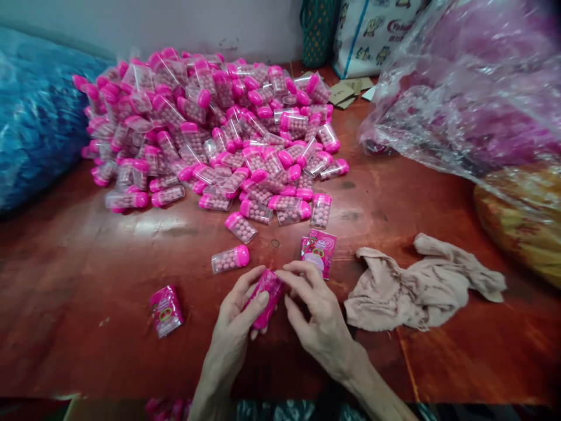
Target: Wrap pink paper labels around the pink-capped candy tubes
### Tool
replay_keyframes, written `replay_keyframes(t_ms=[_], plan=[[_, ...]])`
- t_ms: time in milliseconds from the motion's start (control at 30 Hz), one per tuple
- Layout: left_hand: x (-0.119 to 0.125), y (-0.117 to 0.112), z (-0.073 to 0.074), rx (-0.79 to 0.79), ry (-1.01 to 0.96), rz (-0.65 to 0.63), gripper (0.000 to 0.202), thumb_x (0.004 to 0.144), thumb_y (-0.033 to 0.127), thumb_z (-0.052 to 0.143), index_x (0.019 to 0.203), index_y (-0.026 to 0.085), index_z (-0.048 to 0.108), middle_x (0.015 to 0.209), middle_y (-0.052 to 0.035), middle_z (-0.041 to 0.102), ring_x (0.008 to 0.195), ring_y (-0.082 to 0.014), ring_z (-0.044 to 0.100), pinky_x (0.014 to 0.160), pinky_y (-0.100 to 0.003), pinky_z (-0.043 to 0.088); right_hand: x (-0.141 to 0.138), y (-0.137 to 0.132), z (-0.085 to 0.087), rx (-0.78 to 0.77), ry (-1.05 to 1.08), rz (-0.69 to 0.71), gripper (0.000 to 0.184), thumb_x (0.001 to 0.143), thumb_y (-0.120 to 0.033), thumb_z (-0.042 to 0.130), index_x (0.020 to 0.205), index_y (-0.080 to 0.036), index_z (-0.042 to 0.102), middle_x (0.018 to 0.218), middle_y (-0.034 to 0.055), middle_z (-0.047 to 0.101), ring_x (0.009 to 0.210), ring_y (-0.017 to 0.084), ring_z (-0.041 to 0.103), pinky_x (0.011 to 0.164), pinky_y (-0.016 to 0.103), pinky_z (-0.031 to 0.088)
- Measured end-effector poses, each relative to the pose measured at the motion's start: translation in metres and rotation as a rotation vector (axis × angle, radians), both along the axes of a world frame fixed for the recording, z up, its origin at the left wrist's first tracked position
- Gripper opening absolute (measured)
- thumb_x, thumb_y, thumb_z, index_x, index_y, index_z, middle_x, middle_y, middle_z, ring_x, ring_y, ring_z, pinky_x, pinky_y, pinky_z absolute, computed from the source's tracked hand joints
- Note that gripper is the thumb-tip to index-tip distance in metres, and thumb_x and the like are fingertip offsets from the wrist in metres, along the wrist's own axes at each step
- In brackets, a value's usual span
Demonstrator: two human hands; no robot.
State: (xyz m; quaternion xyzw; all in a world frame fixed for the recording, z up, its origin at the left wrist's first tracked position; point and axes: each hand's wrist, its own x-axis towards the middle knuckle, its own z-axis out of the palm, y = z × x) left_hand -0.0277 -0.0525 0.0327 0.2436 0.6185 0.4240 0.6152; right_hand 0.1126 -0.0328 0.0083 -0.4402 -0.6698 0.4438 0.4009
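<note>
My left hand is closed around a small container in a shiny pink printed sleeve, with the thumb lying across its front. My right hand is beside it, fingers apart, its fingertips at the sleeve's upper right edge. Just beyond the right hand lie flat pink printed sleeves, partly hidden by the fingers. To the left of my hands rests another pink sleeved pack. A clear bottle of pink beads with a bright pink cap lies just past my left hand.
A big heap of capped bead bottles spreads along the back of the red-brown table. A blue plastic bag bulges at left. At right are a crumpled beige cloth, a clear plastic bag of pink items and a yellow-brown round object.
</note>
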Motion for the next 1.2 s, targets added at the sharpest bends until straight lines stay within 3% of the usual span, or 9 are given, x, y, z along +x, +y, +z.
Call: replay_keyframes(t_ms=[133, 233, 400, 533, 667, 833, 1000, 1067, 1200], plan=[[-0.009, -0.005, 0.000, -0.037, -0.087, -0.024, 0.053, 0.080, 0.050, 0.048, 0.121, 0.016, 0.051, 0.055, 0.0006, 0.055, 0.040, -0.0070, 0.038, 0.036, -0.018, 0.024, -0.004, -0.001, -0.002, 0.076, -0.025, 0.124, 0.030, 0.088, -0.010, 0.041, 0.111, -0.022, 0.058, 0.104, 0.0081, 0.055, 0.091, 0.017, 0.055, 0.076, 0.027, 0.046], [-0.018, -0.008, -0.005, 0.078, -0.036, -0.098, 0.066, 0.073, 0.066, 0.043, 0.111, 0.014, 0.059, 0.055, -0.0023, 0.058, 0.041, -0.0087, 0.040, 0.037, -0.019, 0.028, -0.003, 0.001, 0.003, -0.126, 0.001, 0.133, 0.015, 0.088, -0.017, 0.048, 0.097, -0.019, 0.061, 0.086, 0.0028, 0.058, 0.078, 0.014, 0.056, 0.069, 0.024, 0.044], [-0.019, -0.010, -0.005, 0.117, 0.382, -0.096, 0.023, 0.067, 0.035, 0.066, 0.076, 0.014, 0.068, 0.047, 0.0036, 0.051, 0.044, -0.0081, 0.040, 0.043, -0.019, 0.033, -0.006, 0.000, 0.015, -0.425, 0.067, 0.253, 0.015, 0.088, -0.027, 0.051, 0.084, -0.018, 0.061, 0.068, -0.0043, 0.057, 0.060, 0.009, 0.048, 0.054, 0.020, 0.035], [-0.028, -0.017, -0.003, 0.029, 0.437, -0.053, 0.025, 0.070, 0.037, 0.062, 0.076, 0.014, 0.067, 0.053, 0.0022, 0.057, 0.047, -0.0101, 0.044, 0.045, -0.021, 0.037, -0.009, -0.010, 0.015, -0.423, 0.016, 0.329, 0.015, 0.088, -0.027, 0.050, 0.086, -0.019, 0.062, 0.070, -0.0036, 0.060, 0.063, 0.011, 0.053, 0.057, 0.020, 0.040], [-0.058, -0.028, -0.001, -0.015, 0.696, 0.048, 0.035, 0.067, 0.044, 0.064, 0.087, 0.015, 0.066, 0.060, 0.0015, 0.061, 0.053, -0.0138, 0.052, 0.051, -0.023, 0.042, -0.002, -0.018, 0.017, -0.252, -0.149, 0.151, 0.022, 0.085, -0.023, 0.054, 0.106, -0.021, 0.061, 0.099, 0.0038, 0.065, 0.093, 0.018, 0.059, 0.080, 0.026, 0.045], [-0.073, -0.036, 0.011, 0.002, 1.311, 0.088, 0.054, 0.067, 0.050, 0.061, 0.111, 0.020, 0.058, 0.064, 0.0020, 0.060, 0.057, -0.0165, 0.057, 0.056, -0.026, 0.044, 0.032, -0.008, 0.023, -0.015, -0.256, -0.229, 0.018, 0.087, -0.018, 0.049, 0.098, -0.018, 0.062, 0.084, 0.0041, 0.065, 0.077, 0.015, 0.062, 0.070, 0.023, 0.048], [-0.046, -0.026, 0.018, 0.183, 1.299, 0.182, 0.033, 0.073, 0.043, 0.060, 0.096, 0.021, 0.067, 0.071, 0.0012, 0.066, 0.059, -0.0154, 0.060, 0.061, -0.026, 0.048, 0.084, -0.013, 0.013, 0.150, -0.520, -0.575, 0.024, 0.086, -0.029, 0.051, 0.104, -0.016, 0.060, 0.100, 0.0093, 0.062, 0.094, 0.022, 0.057, 0.084, 0.034, 0.044], [-0.019, -0.018, 0.016, 0.314, 1.184, 0.044, 0.022, 0.075, 0.035, 0.060, 0.091, 0.020, 0.066, 0.076, 0.0005, 0.069, 0.063, -0.0152, 0.062, 0.063, -0.025, 0.050, 0.097, -0.019, 0.005, 0.170, -0.635, -0.517, 0.035, 0.083, -0.038, 0.053, 0.110, -0.016, 0.058, 0.104, 0.0114, 0.059, 0.098, 0.026, 0.053, 0.087, 0.041, 0.042], [0.062, -0.008, 0.003, 0.587, 0.983, -0.492, 0.021, 0.076, 0.026, 0.061, 0.095, 0.016, 0.061, 0.076, -0.0025, 0.065, 0.067, -0.0167, 0.062, 0.060, -0.025, 0.050, 0.104, -0.026, -0.011, 0.226, -0.708, -0.417, 0.039, 0.087, -0.041, 0.045, 0.110, -0.013, 0.059, 0.102, 0.0137, 0.057, 0.103, 0.031, 0.049, 0.090, 0.049, 0.039]])
